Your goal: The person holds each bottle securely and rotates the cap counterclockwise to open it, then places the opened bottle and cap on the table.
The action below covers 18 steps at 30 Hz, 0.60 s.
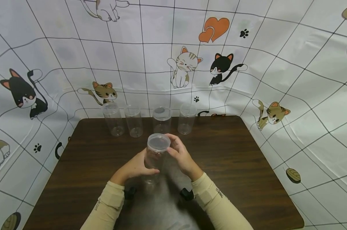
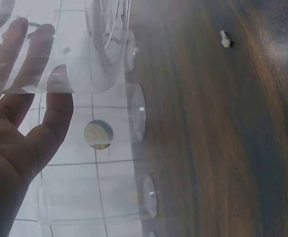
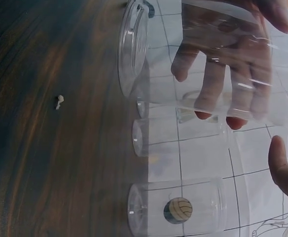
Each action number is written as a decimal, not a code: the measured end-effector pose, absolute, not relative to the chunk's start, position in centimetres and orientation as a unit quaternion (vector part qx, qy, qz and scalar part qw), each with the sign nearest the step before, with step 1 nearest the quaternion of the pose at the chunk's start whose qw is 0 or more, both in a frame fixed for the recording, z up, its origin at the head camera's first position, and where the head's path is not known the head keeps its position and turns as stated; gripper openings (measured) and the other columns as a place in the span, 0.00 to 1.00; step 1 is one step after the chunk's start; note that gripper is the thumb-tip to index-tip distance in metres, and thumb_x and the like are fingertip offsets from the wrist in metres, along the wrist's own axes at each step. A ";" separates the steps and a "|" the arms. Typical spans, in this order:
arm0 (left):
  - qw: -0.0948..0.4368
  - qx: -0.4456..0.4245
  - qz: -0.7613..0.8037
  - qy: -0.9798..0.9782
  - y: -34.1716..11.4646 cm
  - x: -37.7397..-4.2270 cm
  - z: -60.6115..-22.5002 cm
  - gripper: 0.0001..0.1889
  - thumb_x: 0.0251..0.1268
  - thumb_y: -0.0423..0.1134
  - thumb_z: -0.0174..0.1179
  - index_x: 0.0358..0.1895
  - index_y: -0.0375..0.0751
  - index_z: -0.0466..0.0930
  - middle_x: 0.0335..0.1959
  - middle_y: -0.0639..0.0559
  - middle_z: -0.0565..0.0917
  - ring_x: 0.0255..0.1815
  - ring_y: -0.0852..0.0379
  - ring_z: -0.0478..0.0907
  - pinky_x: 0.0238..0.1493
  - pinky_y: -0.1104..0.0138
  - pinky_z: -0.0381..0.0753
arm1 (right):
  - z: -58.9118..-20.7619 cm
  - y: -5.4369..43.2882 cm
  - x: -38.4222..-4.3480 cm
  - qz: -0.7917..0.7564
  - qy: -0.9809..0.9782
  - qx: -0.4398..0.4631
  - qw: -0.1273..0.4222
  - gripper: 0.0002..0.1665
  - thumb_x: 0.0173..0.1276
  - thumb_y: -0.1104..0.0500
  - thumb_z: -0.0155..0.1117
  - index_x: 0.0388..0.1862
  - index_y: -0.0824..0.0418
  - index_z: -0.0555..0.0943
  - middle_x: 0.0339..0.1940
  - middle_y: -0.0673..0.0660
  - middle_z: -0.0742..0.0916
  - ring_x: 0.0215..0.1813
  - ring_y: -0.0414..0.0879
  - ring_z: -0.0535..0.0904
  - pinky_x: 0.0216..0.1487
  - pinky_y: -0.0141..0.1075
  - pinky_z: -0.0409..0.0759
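Observation:
A tall clear plastic jar (image 1: 153, 161) with a screw lid (image 1: 159, 142) is held off the table, tilted slightly, near the middle of the head view. My left hand (image 1: 137, 165) grips its body from the left, thumb across the near side. Through the clear wall, the left fingers (image 3: 213, 89) show wrapped behind the jar in the right wrist view. At the top right, my right hand (image 1: 182, 156) holds the lid's rim between thumb and fingers. Only some right-hand fingers (image 3: 278, 155) appear in the right wrist view; the lid itself is outside it.
Several clear jars stand in a row along the back edge, including a far-left jar (image 1: 113, 121) and a right one (image 1: 186, 121). Behind them hangs a cat-print sheet (image 1: 159, 73). A small whitish scrap (image 2: 225, 39) lies on the brown wooden table (image 1: 233, 166).

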<state>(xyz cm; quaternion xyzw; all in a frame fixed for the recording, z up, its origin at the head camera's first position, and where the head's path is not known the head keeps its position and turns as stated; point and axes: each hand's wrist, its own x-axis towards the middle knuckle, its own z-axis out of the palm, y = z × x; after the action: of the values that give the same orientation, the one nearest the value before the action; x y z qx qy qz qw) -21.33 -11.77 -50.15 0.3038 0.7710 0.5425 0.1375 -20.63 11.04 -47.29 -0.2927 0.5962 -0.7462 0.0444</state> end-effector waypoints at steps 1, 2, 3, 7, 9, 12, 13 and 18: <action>0.140 0.301 0.543 0.771 -11.7 -21.3 -50.1 0.43 0.54 0.39 0.77 0.70 0.38 0.60 0.59 0.42 0.79 0.54 0.48 0.80 0.46 0.60 0.85 | -47.2 11.0 -20.7 -0.747 0.594 -0.294 0.047 0.33 0.79 0.57 0.50 0.75 0.74 0.56 0.69 0.54 0.73 0.71 0.44 0.68 0.68 0.39 0.67; 0.141 0.300 0.543 0.772 -11.6 -21.2 -50.0 0.43 0.54 0.39 0.77 0.70 0.38 0.61 0.59 0.42 0.79 0.53 0.48 0.81 0.47 0.60 0.84 | -47.1 10.9 -20.7 -0.748 0.592 -0.296 0.049 0.33 0.79 0.58 0.47 0.76 0.74 0.56 0.69 0.55 0.73 0.71 0.44 0.67 0.70 0.40 0.65; 0.142 0.300 0.541 0.773 -11.5 -21.2 -50.0 0.43 0.54 0.40 0.77 0.70 0.38 0.61 0.59 0.43 0.80 0.53 0.48 0.80 0.47 0.60 0.84 | -47.0 10.9 -20.7 -0.748 0.589 -0.300 0.052 0.33 0.79 0.59 0.43 0.76 0.74 0.56 0.70 0.56 0.73 0.72 0.45 0.67 0.71 0.41 0.63; 0.136 0.304 0.528 0.781 -11.2 -21.1 -49.8 0.45 0.52 0.43 0.79 0.71 0.40 0.61 0.60 0.46 0.79 0.55 0.50 0.79 0.53 0.59 0.80 | -46.9 10.7 -21.0 -0.754 0.569 -0.323 0.066 0.34 0.79 0.58 0.31 0.78 0.75 0.56 0.76 0.67 0.68 0.77 0.49 0.63 0.76 0.47 0.55; 0.135 0.306 0.527 0.781 -11.0 -21.1 -49.9 0.46 0.52 0.43 0.79 0.71 0.40 0.61 0.59 0.46 0.79 0.57 0.50 0.78 0.54 0.58 0.80 | -46.9 10.6 -21.1 -0.755 0.561 -0.332 0.072 0.35 0.80 0.56 0.28 0.78 0.75 0.54 0.78 0.71 0.64 0.79 0.50 0.60 0.78 0.50 0.52; 0.138 0.308 0.537 0.773 -11.0 -21.2 -50.0 0.44 0.53 0.41 0.78 0.71 0.40 0.61 0.58 0.46 0.80 0.57 0.48 0.78 0.52 0.59 0.81 | -47.0 10.5 -21.2 -0.757 0.558 -0.332 0.079 0.36 0.81 0.53 0.29 0.80 0.73 0.51 0.79 0.72 0.61 0.80 0.49 0.57 0.78 0.52 0.49; 0.139 0.308 0.541 0.770 -11.1 -21.2 -50.0 0.44 0.53 0.41 0.78 0.71 0.40 0.61 0.58 0.45 0.80 0.57 0.48 0.78 0.51 0.59 0.82 | -47.0 10.5 -21.2 -0.758 0.557 -0.330 0.082 0.36 0.81 0.53 0.28 0.81 0.71 0.49 0.79 0.72 0.61 0.80 0.49 0.57 0.78 0.53 0.48; 0.139 0.317 0.557 0.755 -11.3 -21.3 -50.0 0.45 0.55 0.39 0.77 0.73 0.40 0.58 0.59 0.43 0.79 0.59 0.46 0.78 0.49 0.60 0.84 | -47.3 10.3 -21.2 -0.770 0.553 -0.312 0.067 0.35 0.81 0.55 0.28 0.82 0.67 0.43 0.80 0.68 0.61 0.79 0.47 0.59 0.78 0.48 0.51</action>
<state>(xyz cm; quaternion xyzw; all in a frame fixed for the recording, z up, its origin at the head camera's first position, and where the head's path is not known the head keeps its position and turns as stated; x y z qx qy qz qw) -21.30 -11.27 -49.99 0.3173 0.7551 0.5566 0.1390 -21.22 10.34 -47.27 -0.3121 0.5529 -0.7697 0.0674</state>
